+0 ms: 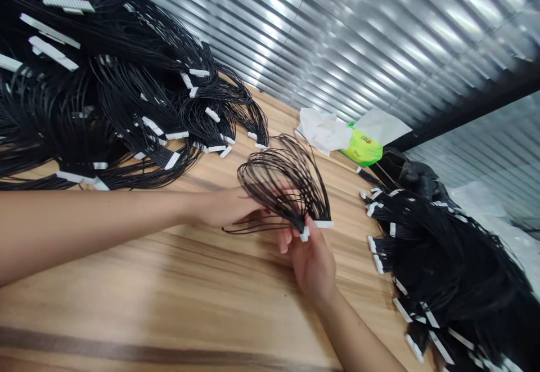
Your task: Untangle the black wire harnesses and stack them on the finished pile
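Above the wooden table, a looped black wire harness (287, 178) is in my hands, with a small white connector at its near end and a longer white connector (324, 224) to the right. My right hand (313, 259) pinches the harness beside the small white connector (304, 233). Coming in from the left, my left hand (230, 206) reaches under and behind the wire loops. Its fingers are partly covered by the wires, and some fingertips show close to the small connector. A few loose strands stick out to the left below the loops.
A large heap of black wire harnesses (139, 90) with white connectors fills the left and back. Another harness pile (447, 259) lies at the right. A green tissue pack (361, 146) with white tissue (323, 129) sits at the back, before a corrugated metal wall (295, 34).
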Demonstrator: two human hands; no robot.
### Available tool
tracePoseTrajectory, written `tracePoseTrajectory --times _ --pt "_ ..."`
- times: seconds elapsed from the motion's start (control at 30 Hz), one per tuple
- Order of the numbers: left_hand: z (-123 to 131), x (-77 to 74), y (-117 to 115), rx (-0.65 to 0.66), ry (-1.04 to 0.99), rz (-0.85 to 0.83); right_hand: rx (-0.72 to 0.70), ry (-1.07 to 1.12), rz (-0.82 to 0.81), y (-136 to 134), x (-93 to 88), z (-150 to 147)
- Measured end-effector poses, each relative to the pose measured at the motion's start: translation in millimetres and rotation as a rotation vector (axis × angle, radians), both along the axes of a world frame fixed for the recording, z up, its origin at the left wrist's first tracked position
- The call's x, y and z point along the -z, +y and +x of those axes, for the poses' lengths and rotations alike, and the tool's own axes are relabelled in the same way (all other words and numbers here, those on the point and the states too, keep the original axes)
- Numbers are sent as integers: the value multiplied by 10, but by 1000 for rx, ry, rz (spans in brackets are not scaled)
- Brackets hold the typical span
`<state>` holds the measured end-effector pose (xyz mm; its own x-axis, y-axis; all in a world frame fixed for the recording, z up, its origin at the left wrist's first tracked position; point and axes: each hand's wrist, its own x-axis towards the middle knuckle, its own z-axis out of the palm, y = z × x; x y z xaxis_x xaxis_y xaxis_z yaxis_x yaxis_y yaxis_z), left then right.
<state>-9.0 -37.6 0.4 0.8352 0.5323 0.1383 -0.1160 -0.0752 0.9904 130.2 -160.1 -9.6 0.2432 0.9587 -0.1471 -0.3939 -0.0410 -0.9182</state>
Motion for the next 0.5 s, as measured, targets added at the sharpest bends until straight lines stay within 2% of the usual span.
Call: tracePoseTrajectory --times 0.03,0.07,0.1,0.2,0.23,0.27,0.33,0.4,0.43,0.5 --pt "13 16 14 55 3 32 45 23 16 19 -21 6" --pt "28 31 31 56 -6 56 92 30 32 34 -37 14" --pt "41 43 50 -5 -21 76 146 23 51 45 -48 24" --pt "42 60 89 -392 5 127 298 -50 119 70 -54 58" --pt "27 55 88 -453 56 156 333 -75 142 75 -49 66" --pt "9 46 76 -443 113 191 359 -98 164 79 -43 71" --pt "-24 12 17 -239 192 248 381 -141 195 71 -22 69" --pt "-36 -31 -71 9 142 283 373 -204 186 32 16 53" --pt "-33 -52 -116 127 91 312 353 -244 166 1 41 42" --pt "-19 -82 -186 266 31 252 247 -332 108 -74 93 13"
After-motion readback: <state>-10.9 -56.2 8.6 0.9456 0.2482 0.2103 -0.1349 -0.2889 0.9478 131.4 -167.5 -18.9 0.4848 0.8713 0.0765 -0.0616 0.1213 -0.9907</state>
